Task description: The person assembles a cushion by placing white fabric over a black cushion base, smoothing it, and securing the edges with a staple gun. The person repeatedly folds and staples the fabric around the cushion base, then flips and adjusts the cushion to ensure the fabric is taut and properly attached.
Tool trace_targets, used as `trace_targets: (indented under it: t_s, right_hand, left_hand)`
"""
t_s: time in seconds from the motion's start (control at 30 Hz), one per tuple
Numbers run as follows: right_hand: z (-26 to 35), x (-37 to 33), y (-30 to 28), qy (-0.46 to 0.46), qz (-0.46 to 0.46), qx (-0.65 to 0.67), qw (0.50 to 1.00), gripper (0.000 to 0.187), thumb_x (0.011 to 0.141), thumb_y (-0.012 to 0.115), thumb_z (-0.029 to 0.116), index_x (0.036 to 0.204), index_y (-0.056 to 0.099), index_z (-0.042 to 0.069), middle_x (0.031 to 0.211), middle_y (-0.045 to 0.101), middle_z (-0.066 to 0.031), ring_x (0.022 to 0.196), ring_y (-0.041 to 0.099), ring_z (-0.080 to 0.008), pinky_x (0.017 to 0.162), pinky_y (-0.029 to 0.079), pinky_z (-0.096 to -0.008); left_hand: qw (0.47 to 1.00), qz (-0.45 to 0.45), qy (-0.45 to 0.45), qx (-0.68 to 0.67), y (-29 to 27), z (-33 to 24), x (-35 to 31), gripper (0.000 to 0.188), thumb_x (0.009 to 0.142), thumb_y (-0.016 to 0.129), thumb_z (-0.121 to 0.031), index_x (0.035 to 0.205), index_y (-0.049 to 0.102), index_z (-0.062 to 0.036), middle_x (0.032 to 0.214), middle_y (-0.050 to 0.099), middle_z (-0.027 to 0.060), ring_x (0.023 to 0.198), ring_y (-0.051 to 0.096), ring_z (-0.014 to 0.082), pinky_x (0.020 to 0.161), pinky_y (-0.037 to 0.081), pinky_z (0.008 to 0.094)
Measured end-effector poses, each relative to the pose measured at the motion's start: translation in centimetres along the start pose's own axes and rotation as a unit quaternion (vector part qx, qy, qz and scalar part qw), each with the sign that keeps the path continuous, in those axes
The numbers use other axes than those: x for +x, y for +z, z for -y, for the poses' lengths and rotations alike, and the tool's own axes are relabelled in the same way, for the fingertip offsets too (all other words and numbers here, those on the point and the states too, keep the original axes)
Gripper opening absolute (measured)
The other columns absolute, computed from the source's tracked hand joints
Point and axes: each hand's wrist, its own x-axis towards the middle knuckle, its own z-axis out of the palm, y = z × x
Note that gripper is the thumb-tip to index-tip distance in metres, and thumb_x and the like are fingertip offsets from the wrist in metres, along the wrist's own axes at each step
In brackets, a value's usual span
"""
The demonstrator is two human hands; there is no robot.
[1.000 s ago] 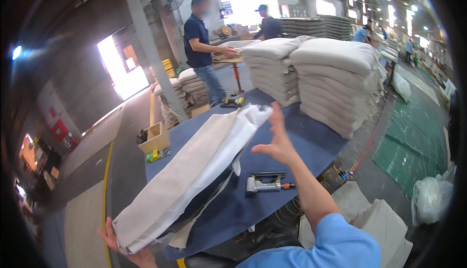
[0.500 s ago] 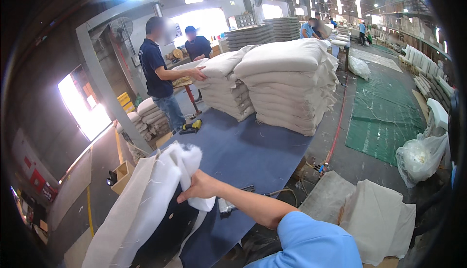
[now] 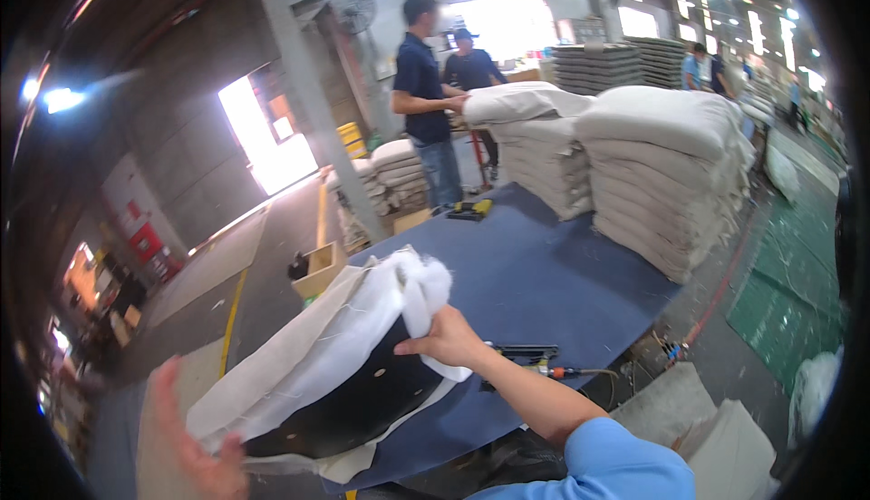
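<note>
A cushion panel [image 3: 353,400] stands tilted on the near end of the blue table [image 3: 535,273]. It has a black backing with small round holes, a layer of white batting [image 3: 362,341] and beige fabric [image 3: 281,350] with frayed edges. My right hand [image 3: 444,339] grips its upper right edge, thumb on the black backing and fingers round the batting. My left hand [image 3: 199,441], somewhat blurred, is at the panel's lower left end with fingers and thumb spread apart. Whether it touches the fabric I cannot tell. Right of the panel lies an air staple gun [image 3: 526,355] with a hose, partly behind my right arm.
Tall stacks of beige cushions [image 3: 662,174] stand on the table's far side. A yellow-and-black tool [image 3: 471,210] lies at its far left edge. A person in a dark shirt [image 3: 424,92] touches the cushion stack. A wooden box [image 3: 319,271] is beyond the panel.
My view has turned left, so the scene sits farther right. My left hand has come into view at the panel's lower end. My right hand still grips the panel, which now shows more black backing.
</note>
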Motion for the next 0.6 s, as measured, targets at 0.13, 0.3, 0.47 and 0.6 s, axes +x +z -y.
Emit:
trace_targets:
  t_s: [0.13,0.3,0.47,0.6]
  right_hand:
    - [0.3,-0.5,1.4,-0.044,-0.006,-0.005,0.999,0.096,0.069,0.100,0.030,0.149,0.053,0.006,0.140,0.064,-0.0220,0.132,0.059,-0.0439,0.112,0.047,-0.0478]
    - [1.3,-1.3,2.4,-0.106,-0.012,-0.006,0.994,0.086,0.072,0.098,0.031,0.143,0.058,0.005,0.133,0.064,-0.0210,0.126,0.058,-0.0452,0.109,0.046,-0.0505]
    - [1.2,-1.2,3.5,-0.125,-0.045,0.001,0.991,0.086,0.073,0.097,0.033,0.143,0.058,0.003,0.131,0.062,-0.0215,0.125,0.057,-0.0451,0.108,0.046,-0.0522]
    - [0.5,-0.5,4.3,-0.114,-0.043,0.006,0.993,0.097,0.074,0.098,0.031,0.152,0.049,0.003,0.143,0.056,-0.0227,0.135,0.052,-0.0433,0.115,0.042,-0.0506]
  left_hand:
    - [0.982,0.144,0.033,-0.119,6.6,-3.4,6.1,0.075,0.097,0.072,-0.052,0.148,0.057,0.0012,0.147,0.063,0.0219,0.141,0.057,0.0397,0.118,0.041,0.0492]
    - [0.962,0.234,-0.002,-0.142,13.2,-3.7,9.5,0.050,0.097,0.068,-0.018,0.143,0.061,0.0012,0.140,0.067,0.0213,0.130,0.064,0.0354,0.111,0.048,0.0407]
    - [0.924,0.252,-0.062,-0.280,15.9,-1.4,9.3,0.046,0.097,0.060,-0.008,0.143,0.063,-0.0009,0.136,0.069,0.0146,0.124,0.066,0.0231,0.107,0.049,0.0352]
    - [0.883,0.226,-0.079,-0.404,17.1,0.9,9.5,0.049,0.095,0.052,-0.002,0.142,0.063,0.0000,0.134,0.069,0.0083,0.122,0.063,0.0162,0.107,0.048,0.0321]
